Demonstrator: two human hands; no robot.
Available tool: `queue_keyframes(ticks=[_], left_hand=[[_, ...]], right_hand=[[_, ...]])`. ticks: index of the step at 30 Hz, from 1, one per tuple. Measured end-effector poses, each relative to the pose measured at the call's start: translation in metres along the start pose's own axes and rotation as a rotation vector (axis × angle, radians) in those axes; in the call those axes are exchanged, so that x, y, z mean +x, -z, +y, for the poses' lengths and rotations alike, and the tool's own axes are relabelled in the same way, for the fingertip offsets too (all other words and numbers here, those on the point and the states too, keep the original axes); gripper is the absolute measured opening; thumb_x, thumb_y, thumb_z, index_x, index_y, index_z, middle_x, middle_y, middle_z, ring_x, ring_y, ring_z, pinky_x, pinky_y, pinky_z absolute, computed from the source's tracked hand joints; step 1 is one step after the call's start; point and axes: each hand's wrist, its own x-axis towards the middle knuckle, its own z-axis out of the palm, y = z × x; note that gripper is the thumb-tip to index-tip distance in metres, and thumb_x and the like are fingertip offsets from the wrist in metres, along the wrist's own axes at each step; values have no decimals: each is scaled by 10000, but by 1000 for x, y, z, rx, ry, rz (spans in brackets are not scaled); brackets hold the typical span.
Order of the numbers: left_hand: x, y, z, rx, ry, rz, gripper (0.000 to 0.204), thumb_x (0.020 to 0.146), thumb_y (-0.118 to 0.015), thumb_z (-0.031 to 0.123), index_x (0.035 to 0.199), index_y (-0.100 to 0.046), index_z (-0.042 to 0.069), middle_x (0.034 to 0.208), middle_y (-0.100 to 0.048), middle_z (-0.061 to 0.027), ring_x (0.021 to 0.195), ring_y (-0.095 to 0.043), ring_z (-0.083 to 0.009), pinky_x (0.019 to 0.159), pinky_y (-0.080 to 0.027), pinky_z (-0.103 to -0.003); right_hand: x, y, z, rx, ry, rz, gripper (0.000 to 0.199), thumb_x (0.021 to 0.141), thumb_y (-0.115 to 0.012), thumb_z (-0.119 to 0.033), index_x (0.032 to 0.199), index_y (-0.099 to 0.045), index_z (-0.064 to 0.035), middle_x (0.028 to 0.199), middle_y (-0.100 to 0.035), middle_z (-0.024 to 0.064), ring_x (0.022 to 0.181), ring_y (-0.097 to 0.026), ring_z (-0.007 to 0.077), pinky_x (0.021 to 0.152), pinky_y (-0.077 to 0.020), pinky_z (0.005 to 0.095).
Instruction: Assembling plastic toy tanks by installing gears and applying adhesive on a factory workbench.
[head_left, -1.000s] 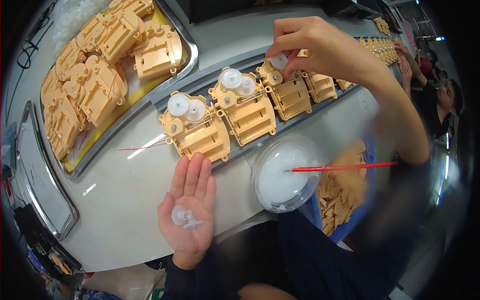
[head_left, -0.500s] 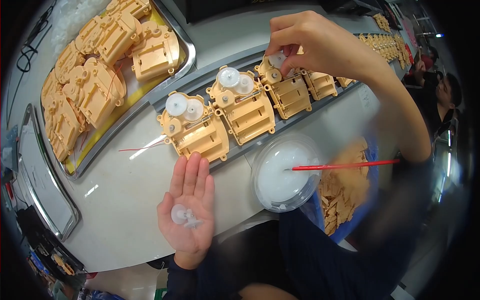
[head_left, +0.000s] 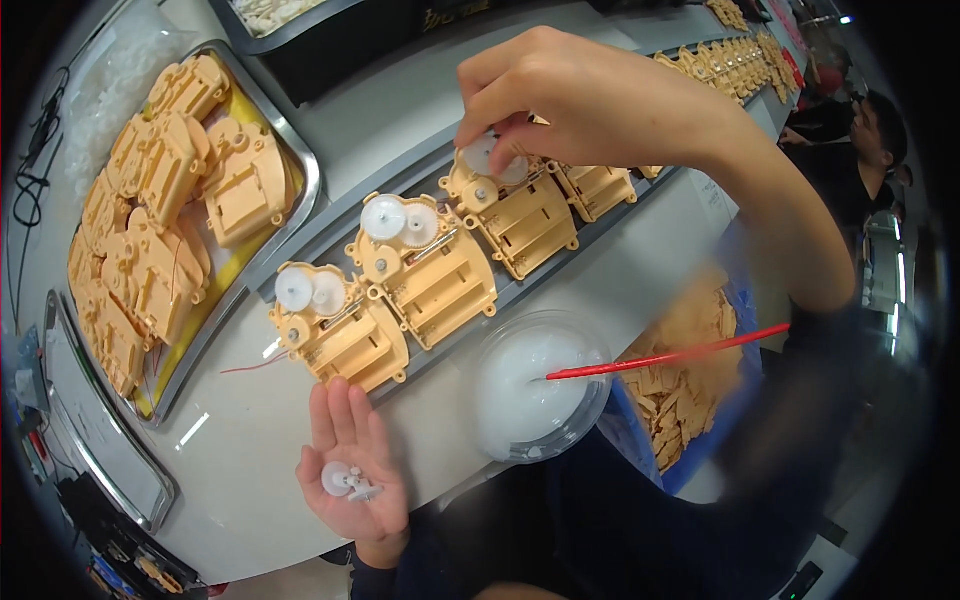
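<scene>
My left hand point(head_left: 352, 515) is open, palm up, with a few small white plastic gears point(head_left: 338, 478) lying loose on it. A row of cream plastic gearbox housings point(head_left: 528, 225) sits in a long grey rail point(head_left: 325, 225). Over the third housing from the left, my right hand point(head_left: 580, 100) is closed, thumb and fingertips pinching at a white gear point(head_left: 478, 155); the fingers partly hide that spot. Each of the two nearer housings carries a large white gear point(head_left: 384, 217) beside a smaller white gear point(head_left: 420, 226).
A clear tub point(head_left: 545, 452) of white paste stands at the table's front edge, a red-handled brush point(head_left: 680, 355) across it. Beyond are a blue-lined bin of cream pieces point(head_left: 690, 400) and a metal tray point(head_left: 312, 180) heaped with housings. Another person point(head_left: 865, 150) sits far right.
The whole view has shifted, so the row appears lower and further left. My right hand stays at the third housing. My left hand still lies palm up with the gears.
</scene>
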Motion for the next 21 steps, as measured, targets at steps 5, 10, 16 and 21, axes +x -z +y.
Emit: queue_keyframes(ticks=[5,10,16,21], left_hand=[[2,9,5,100,35,-101,528,965,-292,204,1453,-180,34,1501,-217,-158,1403,-180,-275,1157,-165,-437],[2,11,7,106,48,-127,523,964,-303,201,1454,-194,52,1494,-243,-151,1399,-200,-257,1157,-174,-421],[2,12,7,120,57,-135,526,962,-306,210,1456,-197,68,1496,-245,-138,1398,-205,-254,1159,-174,-411],[1,12,8,127,48,-120,526,961,-308,212,1457,-199,71,1496,-246,-135,1396,-210,-255,1158,-176,-412]], right_hand=[[0,-3,10,-21,26,6,150,744,-661,-32,886,-672,14,776,-578,113,730,-593,271,634,-476,329],[1,4,7,18,3,-5,134,756,-662,-53,860,-660,30,759,-638,158,700,-630,274,670,-508,321],[10,26,7,208,-16,-215,152,803,-616,-91,854,-627,51,821,-603,179,767,-609,289,696,-482,347],[7,26,0,209,61,-167,151,793,-623,-88,868,-631,42,842,-604,168,783,-608,281,706,-482,344]])
